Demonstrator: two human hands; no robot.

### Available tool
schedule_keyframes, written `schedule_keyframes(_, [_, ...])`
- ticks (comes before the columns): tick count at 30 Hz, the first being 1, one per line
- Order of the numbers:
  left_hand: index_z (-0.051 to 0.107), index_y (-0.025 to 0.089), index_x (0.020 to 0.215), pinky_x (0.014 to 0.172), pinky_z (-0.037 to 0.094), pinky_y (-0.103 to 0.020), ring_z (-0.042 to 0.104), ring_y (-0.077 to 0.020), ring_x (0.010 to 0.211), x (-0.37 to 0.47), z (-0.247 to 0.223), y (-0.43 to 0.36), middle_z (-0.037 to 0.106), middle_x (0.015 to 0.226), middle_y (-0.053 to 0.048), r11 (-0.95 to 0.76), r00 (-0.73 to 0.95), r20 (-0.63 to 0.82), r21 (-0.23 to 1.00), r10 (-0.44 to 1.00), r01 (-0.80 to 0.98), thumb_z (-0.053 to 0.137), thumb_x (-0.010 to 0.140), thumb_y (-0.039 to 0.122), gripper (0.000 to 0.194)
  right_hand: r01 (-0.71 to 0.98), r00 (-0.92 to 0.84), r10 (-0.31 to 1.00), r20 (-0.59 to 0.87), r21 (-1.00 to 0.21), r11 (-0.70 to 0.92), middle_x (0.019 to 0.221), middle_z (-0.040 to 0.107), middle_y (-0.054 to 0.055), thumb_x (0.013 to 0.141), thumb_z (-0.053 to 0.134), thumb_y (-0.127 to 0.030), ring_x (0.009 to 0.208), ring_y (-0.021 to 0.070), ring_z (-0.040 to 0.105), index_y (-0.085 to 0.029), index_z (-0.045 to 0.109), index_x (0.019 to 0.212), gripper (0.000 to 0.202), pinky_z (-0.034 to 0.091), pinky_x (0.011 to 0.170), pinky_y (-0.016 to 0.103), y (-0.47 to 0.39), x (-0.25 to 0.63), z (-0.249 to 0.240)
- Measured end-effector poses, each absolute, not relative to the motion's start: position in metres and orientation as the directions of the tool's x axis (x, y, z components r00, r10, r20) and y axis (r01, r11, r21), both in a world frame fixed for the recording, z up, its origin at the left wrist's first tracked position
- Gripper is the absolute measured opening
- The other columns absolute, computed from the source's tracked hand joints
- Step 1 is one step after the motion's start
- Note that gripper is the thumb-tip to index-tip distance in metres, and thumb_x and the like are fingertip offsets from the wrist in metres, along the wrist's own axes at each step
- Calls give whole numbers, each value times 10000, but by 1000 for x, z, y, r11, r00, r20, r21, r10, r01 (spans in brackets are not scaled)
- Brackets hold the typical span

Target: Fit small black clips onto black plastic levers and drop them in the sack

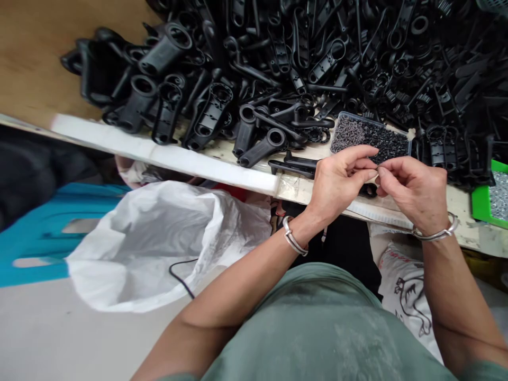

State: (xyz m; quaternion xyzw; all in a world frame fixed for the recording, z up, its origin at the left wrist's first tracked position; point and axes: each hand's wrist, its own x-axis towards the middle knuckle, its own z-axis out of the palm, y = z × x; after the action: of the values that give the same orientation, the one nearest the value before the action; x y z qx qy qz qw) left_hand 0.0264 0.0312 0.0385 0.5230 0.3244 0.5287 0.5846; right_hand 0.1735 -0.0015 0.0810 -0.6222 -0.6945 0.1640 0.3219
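We bring our left hand and right hand together, fingers curled and nearly closed, thumb tips almost meeting; whether we grasp something tiny between them, we cannot tell. Just beyond our fingers, partly hidden by them, the clear plastic box of small dark pieces sits on the workbench. Its long axis runs left to right, roughly along the bench's front edge, the right end slightly nearer us.

Moulded parts: black; open sack: white; shirt: green; right-hand bin: bright green; printed bag: white, dark line drawing, red lettering.
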Motion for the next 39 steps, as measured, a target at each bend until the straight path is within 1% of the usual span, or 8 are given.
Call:
schedule_keyframes(5, [644, 200, 1167, 914, 574, -296, 714, -170, 979, 3, 40, 22, 746, 1061, -35, -418, 305, 372, 903, 877, 97, 663, 819, 79, 368, 664, 45, 984, 169, -741, 97, 574, 647, -20, 858, 623, -301, 462, 114, 600, -185, 673, 817, 132, 494, 494, 233, -11, 184, 75])
schedule_keyframes(10, [634, 143, 1109, 963, 534, -381, 663, -234, 1093, -16, 26, 12, 717, 1128, -110, -705, 502, 497, 545, 708, 453, 623, 848, 69, 272, 722, 44, 991, 130, -689, 59, 565, 635, -19, 850, 624, -305, 449, 107, 569, -177, 681, 812, 145, 448, 477, 231, -25, 196, 60])
schedule_keyframes(16, [636, 126, 1036, 809, 559, -321, 682, -188, 875, -11, 16, 7, 726, 930, -84, -723, 504, 520, 537, 690, 435, 543, 893, 65, 181, 860, -3, 977, 212, -497, 111, 633, 684, 1, 846, 608, -273, 523, 132, 612, -194, 690, 802, 122, 453, 533, 252, -33, 194, 53])
schedule_keyframes(22, [622, 159, 1062, 829, 552, -297, 668, -167, 912, -10, 14, 1, 730, 971, -60, -695, 461, 524, 590, 716, 410, 570, 888, 76, 199, 915, -134, 951, 279, -333, 227, 733, 730, 24, 887, 566, -244, 610, 160, 668, -205, 676, 831, 130, 497, 630, 273, -38, 187, 49])
schedule_keyframes(29, [629, 159, 1048, 824, 541, -281, 665, -165, 915, -9, 11, 0, 731, 950, -50, -667, 433, 514, 638, 741, 385, 599, 878, 82, 189, 944, -244, 905, 348, -129, 304, 739, 724, 56, 930, 514, -207, 637, 168, 676, -158, 654, 858, 165, 462, 615, 266, -41, 175, 46])
schedule_keyframes(36, [637, 172, 1018, 801, 537, -271, 659, -152, 871, -7, 7, 0, 727, 924, -30, -669, 418, 527, 641, 740, 376, 588, 881, 83, 171, 987, -156, 966, 204, 79, 143, 641, 648, 80, 942, 414, -198, 538, 186, 602, -154, 613, 767, 269, 314, 490, 299, -45, 149, 53])
schedule_keyframes(38, [634, 180, 1025, 809, 536, -272, 657, -150, 880, -7, 4, 1, 724, 934, -27, -669, 405, 537, 650, 740, 360, 585, 878, 76, 186, 994, -104, 983, 151, 37, 100, 613, 637, 74, 921, 436, -191, 503, 175, 579, -156, 614, 745, 253, 304, 478, 295, -43, 147, 59])
schedule_keyframes(39, [632, 182, 1028, 812, 536, -273, 655, -150, 886, -6, 3, 1, 721, 938, -26, -668, 400, 540, 656, 741, 351, 585, 878, 77, 189, 995, -81, 989, 123, -53, 88, 592, 633, 60, 911, 458, -200, 494, 167, 574, -163, 618, 736, 239, 327, 483, 287, -42, 149, 62])
